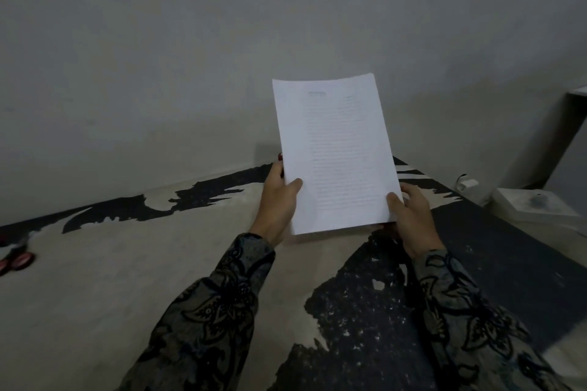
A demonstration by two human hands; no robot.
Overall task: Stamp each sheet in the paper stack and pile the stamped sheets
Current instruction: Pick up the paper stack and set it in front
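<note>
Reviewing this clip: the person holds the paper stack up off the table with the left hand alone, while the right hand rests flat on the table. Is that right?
Not quite. The head view shows both hands on the paper stack: the left hand grips its lower left edge and the right hand grips its lower right corner, thumb on the front. The stack is indeed held up off the table.

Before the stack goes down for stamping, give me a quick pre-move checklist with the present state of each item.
1. Paper stack held by both hands: ok; left hand and right hand grip its lower corners.
2. Stack squared: ok, edges look aligned.
3. Printed side facing the person: ok, faint text lines show.
4. Table bare below the stack: ok.
5. Stamp within reach: cannot tell; red objects at the left edge are blurred.
6. Stamped pile begun: not ok, none in view.
</note>
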